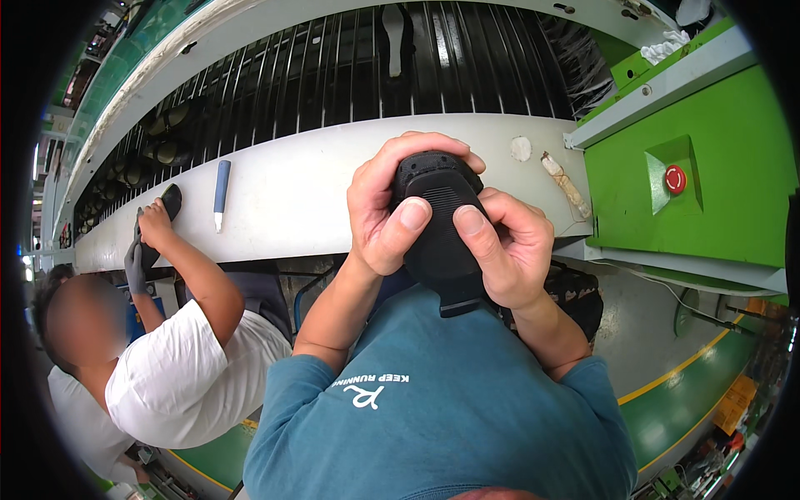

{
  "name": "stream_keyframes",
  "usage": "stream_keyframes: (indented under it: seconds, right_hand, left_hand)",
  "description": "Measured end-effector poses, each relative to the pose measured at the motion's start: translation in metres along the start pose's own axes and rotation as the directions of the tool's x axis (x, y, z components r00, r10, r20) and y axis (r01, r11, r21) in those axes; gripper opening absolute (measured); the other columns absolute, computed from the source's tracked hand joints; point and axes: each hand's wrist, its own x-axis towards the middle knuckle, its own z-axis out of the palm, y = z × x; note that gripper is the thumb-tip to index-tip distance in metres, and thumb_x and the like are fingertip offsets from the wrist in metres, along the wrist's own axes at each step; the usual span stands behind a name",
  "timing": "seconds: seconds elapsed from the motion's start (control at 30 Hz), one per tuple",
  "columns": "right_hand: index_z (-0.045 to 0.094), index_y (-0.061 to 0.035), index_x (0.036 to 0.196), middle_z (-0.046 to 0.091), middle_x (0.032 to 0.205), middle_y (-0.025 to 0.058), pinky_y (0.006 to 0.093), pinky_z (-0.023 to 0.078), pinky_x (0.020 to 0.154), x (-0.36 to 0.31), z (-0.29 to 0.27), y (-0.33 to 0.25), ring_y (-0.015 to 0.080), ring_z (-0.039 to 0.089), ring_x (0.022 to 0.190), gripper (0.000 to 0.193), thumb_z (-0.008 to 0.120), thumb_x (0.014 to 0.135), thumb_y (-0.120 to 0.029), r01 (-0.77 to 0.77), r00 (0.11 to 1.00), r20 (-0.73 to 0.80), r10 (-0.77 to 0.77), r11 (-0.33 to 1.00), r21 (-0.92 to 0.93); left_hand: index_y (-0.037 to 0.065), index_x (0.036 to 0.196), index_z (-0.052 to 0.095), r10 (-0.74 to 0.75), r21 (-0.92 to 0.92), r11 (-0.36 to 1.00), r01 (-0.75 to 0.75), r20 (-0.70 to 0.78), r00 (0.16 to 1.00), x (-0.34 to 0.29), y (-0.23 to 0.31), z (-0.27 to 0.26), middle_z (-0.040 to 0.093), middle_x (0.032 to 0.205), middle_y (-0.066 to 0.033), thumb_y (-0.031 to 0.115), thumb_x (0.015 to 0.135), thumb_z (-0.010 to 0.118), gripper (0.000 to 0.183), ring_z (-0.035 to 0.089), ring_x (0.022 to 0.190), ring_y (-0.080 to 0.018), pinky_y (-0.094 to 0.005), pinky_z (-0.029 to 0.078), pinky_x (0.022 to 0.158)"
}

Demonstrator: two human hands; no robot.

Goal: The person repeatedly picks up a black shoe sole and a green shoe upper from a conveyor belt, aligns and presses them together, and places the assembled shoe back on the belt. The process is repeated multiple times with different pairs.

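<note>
Right over the near edge of the white worktable (287, 200), a black shoe (443, 262) is clasped firmly between left hand (372, 210) and right hand (515, 246). Looks like the ridged sole (440, 204) is already on, pressing probably unfinished imo; can't tell if the edges are fully stuck.

factory, black conveyor (333, 75), green machine housing (725, 167), red stop button (675, 179), yellow floor lines (667, 377)

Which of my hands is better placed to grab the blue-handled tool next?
Probably your left hand: it is nearer the blue-handled tool, which lies to its left. Both hands hold the black shoe, so your right hand would likely need to support it alone.
</note>
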Motion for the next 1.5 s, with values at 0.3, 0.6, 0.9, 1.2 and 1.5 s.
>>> stream_keyframes:
  seconds: [0.3, 0.6, 0.9, 1.2, 1.5]
  right_hand:
    - [0.070, -0.0010, 0.082, 0.068, 0.070, 0.0026, 0.0265, 0.044, 0.057, -0.001, -0.001, 0.002, 0.0074, 0.059, 0.063, 0.029, 0.080, 0.105, -0.016, 0.021, 1.000, 0.000, -0.021, 1.000, -0.014]
    - [0.070, -0.0007, 0.083, 0.068, 0.070, 0.0031, 0.0271, 0.043, 0.056, -0.003, 0.000, 0.004, 0.0084, 0.059, 0.062, 0.029, 0.080, 0.105, -0.016, 0.033, 0.999, -0.009, -0.033, 0.999, -0.030]
    - [0.071, 0.0001, 0.085, 0.068, 0.072, 0.0045, 0.0276, 0.045, 0.057, -0.003, 0.001, 0.005, 0.0096, 0.061, 0.063, 0.026, 0.080, 0.105, -0.015, 0.057, 0.998, -0.002, -0.057, 0.998, -0.016]
    - [0.072, 0.0003, 0.087, 0.071, 0.074, 0.0063, 0.0284, 0.047, 0.059, -0.002, 0.001, 0.002, 0.0115, 0.064, 0.065, 0.023, 0.080, 0.104, -0.013, 0.079, 0.997, 0.030, -0.077, 0.996, -0.042]
    - [0.073, -0.0005, 0.087, 0.072, 0.075, 0.0075, 0.0288, 0.050, 0.060, -0.002, -0.001, -0.001, 0.0133, 0.067, 0.066, 0.021, 0.080, 0.102, -0.013, 0.076, 0.995, 0.065, -0.072, 0.995, -0.067]
  left_hand:
    - [-0.007, 0.128, 0.071, 0.015, 0.005, 1.000, -0.015, 0.007, 1.000, 0.000, 0.000, 0.000, 0.080, 0.110, -0.0204, 0.045, 0.099, 0.067, 0.060, 0.078, 0.097, -0.0252, -0.0384, 0.063, 0.089]
    - [-0.007, 0.128, 0.070, -0.003, 0.019, 1.000, 0.003, 0.013, 1.000, -0.002, 0.002, -0.001, 0.080, 0.110, -0.0225, 0.045, 0.099, 0.066, 0.060, 0.078, 0.099, -0.0273, -0.0407, 0.063, 0.091]
    - [-0.009, 0.127, 0.069, -0.057, 0.050, 0.997, 0.057, 0.005, 0.998, -0.003, 0.008, -0.001, 0.078, 0.110, -0.0271, 0.051, 0.100, 0.065, 0.066, 0.078, 0.104, -0.0329, -0.0459, 0.063, 0.096]
    - [-0.010, 0.127, 0.069, -0.058, 0.032, 0.998, 0.058, 0.005, 0.998, -0.006, 0.010, -0.003, 0.078, 0.111, -0.0279, 0.047, 0.101, 0.065, 0.062, 0.078, 0.105, -0.0343, -0.0474, 0.064, 0.097]
    - [-0.010, 0.128, 0.069, -0.089, -0.003, 0.996, 0.089, 0.015, 0.996, -0.010, 0.016, -0.003, 0.077, 0.115, -0.0288, 0.046, 0.100, 0.065, 0.062, 0.077, 0.110, -0.0352, -0.0487, 0.063, 0.099]
